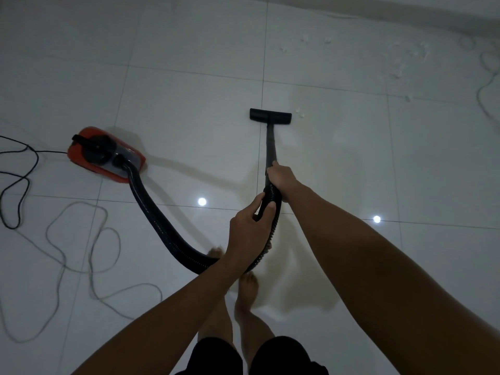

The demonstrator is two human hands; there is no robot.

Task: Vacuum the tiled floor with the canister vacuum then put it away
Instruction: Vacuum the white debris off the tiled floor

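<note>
Near the middle of the frame, the right hand grips the black wand where it meets the ribbed hose, and the left hand curls round the hose just below. At the wand's far end the floor nozzle lies flat on the white tiled floor. Left of centre sits the red canister vacuum, its black power cord looping at the left edge beside a grey cord. White debris is scattered at upper right.
</note>
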